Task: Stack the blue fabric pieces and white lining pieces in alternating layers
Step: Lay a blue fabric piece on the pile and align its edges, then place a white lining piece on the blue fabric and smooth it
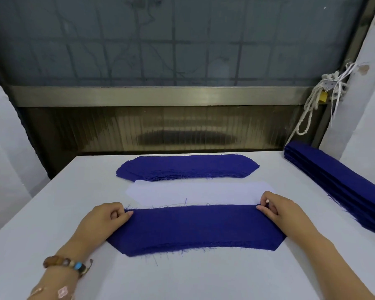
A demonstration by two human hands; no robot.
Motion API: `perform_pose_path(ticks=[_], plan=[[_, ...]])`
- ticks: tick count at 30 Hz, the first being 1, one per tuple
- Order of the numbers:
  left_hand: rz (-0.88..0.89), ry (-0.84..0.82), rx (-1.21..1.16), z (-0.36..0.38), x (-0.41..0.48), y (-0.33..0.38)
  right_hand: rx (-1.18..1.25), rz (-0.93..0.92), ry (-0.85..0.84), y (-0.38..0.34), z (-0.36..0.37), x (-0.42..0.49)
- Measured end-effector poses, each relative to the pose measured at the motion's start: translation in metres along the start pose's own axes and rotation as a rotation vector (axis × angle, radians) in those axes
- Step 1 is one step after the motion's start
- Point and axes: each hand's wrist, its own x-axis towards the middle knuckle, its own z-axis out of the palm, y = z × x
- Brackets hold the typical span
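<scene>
A blue fabric piece [193, 228] with frayed edges lies flat on the near middle of the white table [41, 213]. My left hand [105, 219] pinches its far left corner. My right hand [275, 210] pinches its far right corner. Just behind this piece lies a stack of white lining pieces [195, 193]. Further back sits a pile of blue fabric pieces [186, 166] of the same shape.
A thick stack of long blue strips [338, 185] runs along the table's right side. A window with a metal sill stands behind the table. A knotted white rope [312, 105] hangs at the upper right by the wall.
</scene>
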Motion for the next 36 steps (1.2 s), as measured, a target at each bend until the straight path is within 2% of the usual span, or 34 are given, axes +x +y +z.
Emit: perform_pose_path(ticks=[4, 12, 18, 24, 27, 30, 36], plan=[[-0.06, -0.045, 0.131, -0.005, 0.016, 0.017, -0.094, 0.007, 0.02, -0.014, 0.002, 0.01], [0.021, 0.265, -0.064, 0.018, 0.056, 0.062, 0.098, -0.055, -0.02, -0.071, 0.03, 0.063], [-0.002, 0.216, -0.027, 0.044, 0.069, 0.056, 0.258, -0.056, -0.08, -0.089, 0.056, 0.091], [0.065, 0.188, 0.044, 0.054, 0.069, 0.044, 0.379, -0.049, -0.088, -0.081, 0.076, 0.092], [0.096, 0.22, 0.065, 0.056, 0.069, 0.042, 0.389, -0.042, -0.075, -0.077, 0.078, 0.094], [0.08, 0.271, 0.244, 0.057, 0.071, 0.04, 0.375, -0.05, -0.067, -0.078, 0.08, 0.095], [0.001, 0.216, 0.399, 0.06, 0.072, 0.037, 0.25, -0.08, -0.093, -0.081, 0.08, 0.095]])
